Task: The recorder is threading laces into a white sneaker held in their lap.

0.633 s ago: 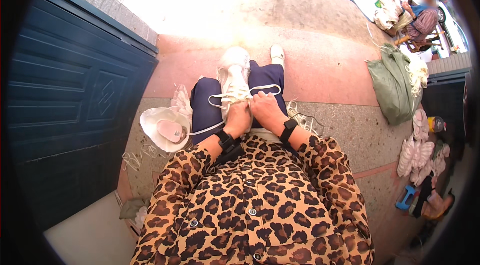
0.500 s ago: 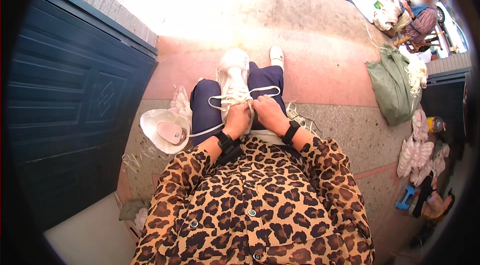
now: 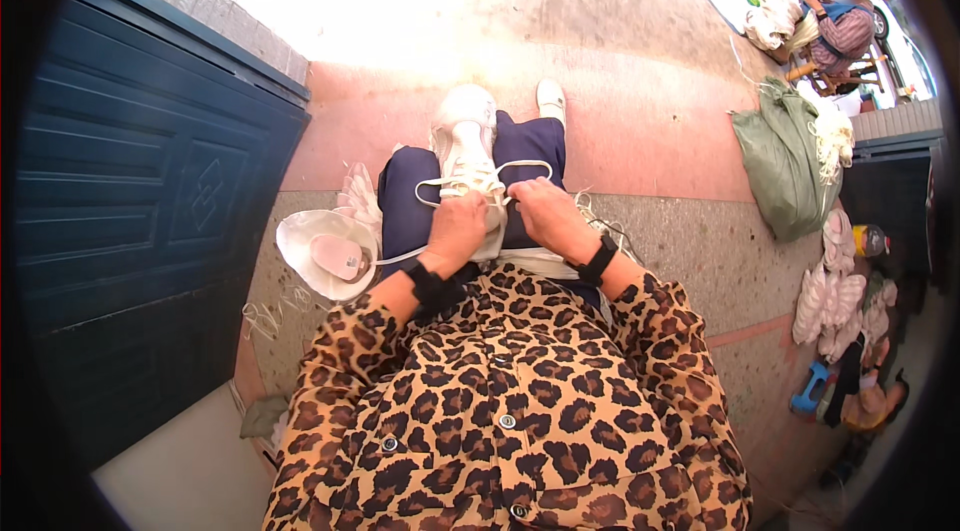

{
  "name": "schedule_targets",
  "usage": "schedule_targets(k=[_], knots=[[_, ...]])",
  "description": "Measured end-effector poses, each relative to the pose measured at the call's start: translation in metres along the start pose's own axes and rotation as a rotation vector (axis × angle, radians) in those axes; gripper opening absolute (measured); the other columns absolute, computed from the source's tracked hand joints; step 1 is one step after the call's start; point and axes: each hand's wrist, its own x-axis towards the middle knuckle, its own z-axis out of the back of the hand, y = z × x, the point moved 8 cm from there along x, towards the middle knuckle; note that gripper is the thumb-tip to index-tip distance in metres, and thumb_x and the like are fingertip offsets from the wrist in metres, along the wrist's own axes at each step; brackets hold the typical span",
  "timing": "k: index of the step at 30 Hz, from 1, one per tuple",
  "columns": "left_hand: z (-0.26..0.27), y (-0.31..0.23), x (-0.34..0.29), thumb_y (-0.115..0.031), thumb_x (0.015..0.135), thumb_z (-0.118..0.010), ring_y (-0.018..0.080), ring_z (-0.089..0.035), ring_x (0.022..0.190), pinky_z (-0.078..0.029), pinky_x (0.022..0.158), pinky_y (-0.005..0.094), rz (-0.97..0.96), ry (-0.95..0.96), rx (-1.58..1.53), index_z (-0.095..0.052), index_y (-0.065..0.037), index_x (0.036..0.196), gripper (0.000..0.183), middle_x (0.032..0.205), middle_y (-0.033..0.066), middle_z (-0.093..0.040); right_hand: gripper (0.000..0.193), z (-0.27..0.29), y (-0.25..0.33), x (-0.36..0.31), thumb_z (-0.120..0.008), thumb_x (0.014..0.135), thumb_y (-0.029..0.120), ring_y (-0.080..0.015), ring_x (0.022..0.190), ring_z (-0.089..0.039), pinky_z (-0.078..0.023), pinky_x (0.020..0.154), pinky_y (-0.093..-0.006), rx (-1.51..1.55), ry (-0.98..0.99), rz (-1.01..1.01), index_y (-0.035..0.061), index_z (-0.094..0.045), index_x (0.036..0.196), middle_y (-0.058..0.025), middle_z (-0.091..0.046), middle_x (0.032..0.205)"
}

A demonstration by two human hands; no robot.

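Across my lap lies a white sneaker (image 3: 465,136), toe pointing away from me. A white shoelace (image 3: 428,193) runs through its eyelets, with a loop standing out on either side. My left hand (image 3: 460,229) is closed at the near end of the lacing, gripping the shoe's upper near the tongue. To the right of the eyelets my right hand (image 3: 552,221) pinches the lace by the shoe's opening. The exact grip of the fingertips is partly hidden by the hands.
A white bowl-like container (image 3: 300,231) holding a pink object (image 3: 338,256) stands left of my thigh. Blue doors (image 3: 150,191) rise at the left. On the right are a green sack (image 3: 785,171), pale shoe pieces (image 3: 828,301) and a seated person (image 3: 845,31) farther off.
My left hand has shifted slightly left, showing more of the shoe's near end. The right hand has moved a little right, and its fingers have come away from the left hand.
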Motion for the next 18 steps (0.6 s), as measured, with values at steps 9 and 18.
schedule_targets(k=[9,18], knots=[[0.066,0.004,0.083,-0.012,0.078,-0.055,0.0280,-0.058,0.066,-0.044,0.061,0.0356,0.011,-0.064,-0.098,-0.059,0.001,0.079,0.014,0.067,0.0191,-0.058,0.011,-0.011,0.013,-0.040,-0.064,0.072,0.021,-0.0220,0.077,-0.050,-0.040,0.067,-0.0333,-0.060,0.281,0.035,0.0113,-0.065,0.074,-0.0049,-0.052,0.074],[0.030,0.032,0.123,-0.015,0.076,-0.058,0.0322,-0.060,0.080,-0.046,0.073,0.0380,0.100,0.035,-0.061,-0.063,-0.003,0.081,0.014,0.080,0.0195,-0.062,0.010,-0.028,0.014,-0.049,-0.063,0.069,0.019,-0.0224,0.077,-0.052,-0.039,0.067,-0.0335,-0.139,0.386,0.006,0.0091,-0.062,0.067,-0.0036,-0.056,0.070]])
